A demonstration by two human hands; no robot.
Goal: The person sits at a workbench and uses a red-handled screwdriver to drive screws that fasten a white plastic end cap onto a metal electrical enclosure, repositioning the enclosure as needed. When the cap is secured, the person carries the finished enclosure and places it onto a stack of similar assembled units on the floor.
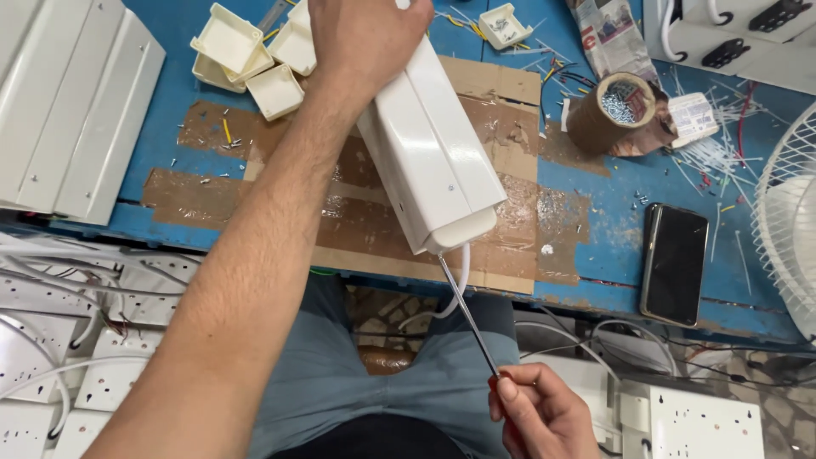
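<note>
Head cam: left hand [367,36] clamps the far end of a white power-strip housing [432,143] on the blue desk [166,223]. Right hand [537,416] grips a screwdriver [468,316], tip at the housing's near end cap by the white cord [460,282]. Risk: the tip could skid off and nick the cord.

Bright, even light — soft shadows, sharp focus.
</note>
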